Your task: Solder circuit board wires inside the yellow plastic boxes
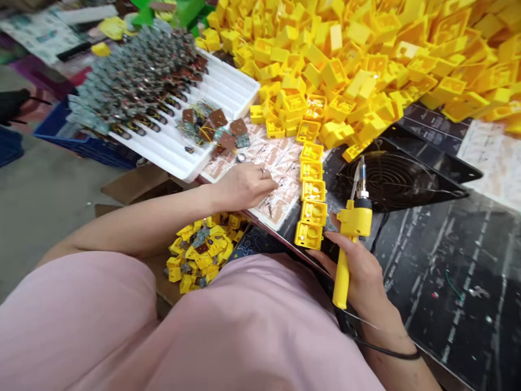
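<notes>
My right hand (pixel 360 266) is wrapped round a yellow soldering gun (pixel 352 222), its metal tip pointing up and away from me. Beside it, a column of open yellow plastic housings (pixel 313 191) runs along the table; my right fingertips are near the closest housing. My left hand (pixel 248 185) rests over the patterned sheet (pixel 280 203), left of that column. Its fingers are curled together, and whatever they may hold is hidden. A small round metal part (pixel 241 157) lies just beyond the left hand. Small circuit boards with wires (pixel 217 117) are heaped beyond it.
A white ridged tray (pixel 234 87) carries rows of wired grey assemblies (pixel 138 76). A large pile of yellow housings (pixel 350 65) covers the back. A black fan (pixel 391 176) lies at right. Below the table edge, a box holds yellow pieces (pixel 203 250).
</notes>
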Demonstrator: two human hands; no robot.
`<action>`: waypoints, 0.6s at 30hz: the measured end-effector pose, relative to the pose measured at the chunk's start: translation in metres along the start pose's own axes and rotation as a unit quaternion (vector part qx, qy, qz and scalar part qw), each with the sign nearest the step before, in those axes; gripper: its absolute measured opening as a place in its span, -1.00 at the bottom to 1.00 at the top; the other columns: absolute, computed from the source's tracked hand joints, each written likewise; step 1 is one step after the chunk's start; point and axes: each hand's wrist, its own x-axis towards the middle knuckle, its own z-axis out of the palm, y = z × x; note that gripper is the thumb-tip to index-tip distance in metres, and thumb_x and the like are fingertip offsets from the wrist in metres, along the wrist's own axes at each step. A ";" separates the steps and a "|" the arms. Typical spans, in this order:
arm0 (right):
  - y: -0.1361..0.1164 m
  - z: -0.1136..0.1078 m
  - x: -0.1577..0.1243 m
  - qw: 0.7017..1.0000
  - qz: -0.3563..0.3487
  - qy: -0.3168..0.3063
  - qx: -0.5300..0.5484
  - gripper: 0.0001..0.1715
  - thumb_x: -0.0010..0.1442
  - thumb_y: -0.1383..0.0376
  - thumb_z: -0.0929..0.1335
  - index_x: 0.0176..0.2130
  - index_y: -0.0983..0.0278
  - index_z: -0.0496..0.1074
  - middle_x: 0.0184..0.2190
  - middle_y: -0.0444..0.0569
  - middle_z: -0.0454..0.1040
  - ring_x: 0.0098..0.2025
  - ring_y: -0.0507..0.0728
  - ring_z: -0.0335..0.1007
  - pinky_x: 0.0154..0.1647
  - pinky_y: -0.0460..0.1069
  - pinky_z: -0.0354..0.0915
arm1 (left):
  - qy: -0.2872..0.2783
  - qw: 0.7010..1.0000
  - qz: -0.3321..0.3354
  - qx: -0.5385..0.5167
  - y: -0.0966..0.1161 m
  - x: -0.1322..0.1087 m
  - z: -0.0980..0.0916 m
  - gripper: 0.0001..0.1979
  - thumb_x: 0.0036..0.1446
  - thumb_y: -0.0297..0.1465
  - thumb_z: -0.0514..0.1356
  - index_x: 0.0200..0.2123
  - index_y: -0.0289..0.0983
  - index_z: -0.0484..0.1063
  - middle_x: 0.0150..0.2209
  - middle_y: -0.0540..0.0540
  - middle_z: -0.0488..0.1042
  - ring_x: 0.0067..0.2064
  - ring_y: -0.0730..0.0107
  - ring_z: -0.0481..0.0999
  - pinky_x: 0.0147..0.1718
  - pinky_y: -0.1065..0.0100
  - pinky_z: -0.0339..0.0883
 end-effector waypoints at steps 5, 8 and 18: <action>-0.005 0.003 0.012 1.000 -0.026 -0.013 -0.009 -0.53 0.39 0.18 0.46 0.21 0.20 0.38 -0.16 -0.01 0.67 -0.15 0.19 0.69 -0.18 -0.01 0.57 | -0.031 0.979 -0.185 0.074 -0.066 -0.011 -0.018 -0.64 0.40 -0.31 0.04 -0.10 -0.19 0.67 -0.19 -0.14 0.68 -0.13 0.14 0.57 -0.05 0.01 0.41; -0.008 0.000 0.015 0.999 -0.018 0.001 -0.035 -0.49 0.34 0.14 0.50 0.19 0.21 0.41 -0.14 0.01 0.68 -0.16 0.20 0.70 -0.17 -0.01 0.57 | -0.073 0.957 -0.275 0.061 -0.107 0.011 -0.016 -0.69 0.28 -0.29 0.20 0.00 -0.18 0.65 0.06 -0.15 0.65 0.16 0.00 0.47 0.12 -0.12 0.34; -0.012 -0.017 -0.002 0.996 0.031 0.036 -0.070 -0.30 0.21 0.25 0.61 0.25 0.15 0.40 0.09 0.03 0.66 -0.06 0.19 0.71 -0.12 -0.01 0.60 | -0.102 0.940 -0.324 -0.016 -0.158 0.058 -0.048 -0.69 0.12 -0.30 0.19 -0.15 -0.10 0.70 -0.26 -0.05 0.68 -0.03 0.04 0.59 0.06 0.06 0.44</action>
